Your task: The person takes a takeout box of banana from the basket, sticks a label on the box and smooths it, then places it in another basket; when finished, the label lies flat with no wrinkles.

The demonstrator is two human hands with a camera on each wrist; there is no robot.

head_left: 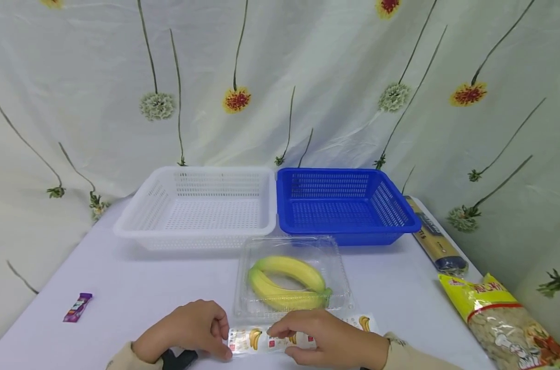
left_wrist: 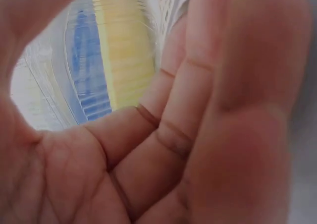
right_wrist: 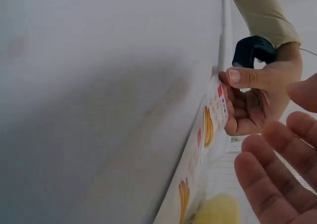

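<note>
A strip of white stickers (head_left: 240, 343) printed with bananas lies along the near side of the table. My left hand (head_left: 194, 329) pinches its left end between thumb and forefinger; the right wrist view shows this grip at the strip's edge (right_wrist: 221, 92). Over the strip's middle hovers my right hand (head_left: 331, 336), fingers loosely bent and apart, with nothing held. Just beyond both hands sits a clear plastic clamshell box (head_left: 337, 262), seemingly closed, with yellow bananas (head_left: 294, 266) inside. In the left wrist view the fingers (left_wrist: 148, 159) hide the strip.
At the back, a white basket (head_left: 197, 234) and a blue basket (head_left: 349, 231) stand side by side behind the box. A small purple packet (head_left: 78, 307) lies at left. Along the right edge are a long brown packet (head_left: 434, 239) and a yellow snack bag (head_left: 506, 324).
</note>
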